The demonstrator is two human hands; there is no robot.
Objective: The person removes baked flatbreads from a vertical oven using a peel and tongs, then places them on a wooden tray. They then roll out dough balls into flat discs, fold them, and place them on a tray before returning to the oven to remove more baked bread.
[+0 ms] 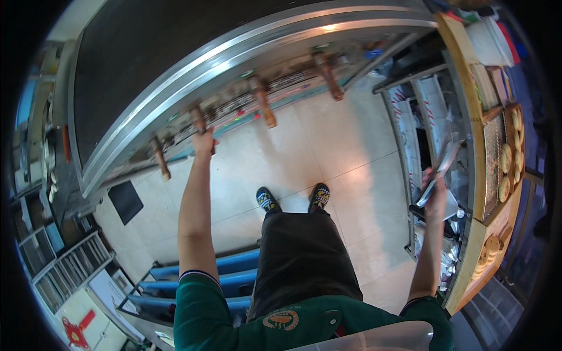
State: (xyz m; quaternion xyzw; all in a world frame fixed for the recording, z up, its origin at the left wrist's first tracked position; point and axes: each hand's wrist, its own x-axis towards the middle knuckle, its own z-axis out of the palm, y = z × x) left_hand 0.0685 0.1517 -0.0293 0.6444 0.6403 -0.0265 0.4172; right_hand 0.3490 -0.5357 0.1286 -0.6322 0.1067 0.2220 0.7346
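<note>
I stand on a tiled floor facing a steel oven (193, 76) with several wooden door handles. My left hand (203, 142) is closed around one wooden handle (199, 120) in the middle-left of the row. My right hand (435, 186) reaches out to the right and grips a pair of metal tongs (445, 164), which point up toward a wire rack (493, 158). Round flat breads (506, 158) lie on the counter beside that rack.
Other handles (264, 105) (329, 76) (160, 158) stick out along the oven front. A blue trolley frame (193, 286) stands at my lower left. Shelving with trays (64, 263) is at far left. A wooden counter edge (474, 245) runs down the right.
</note>
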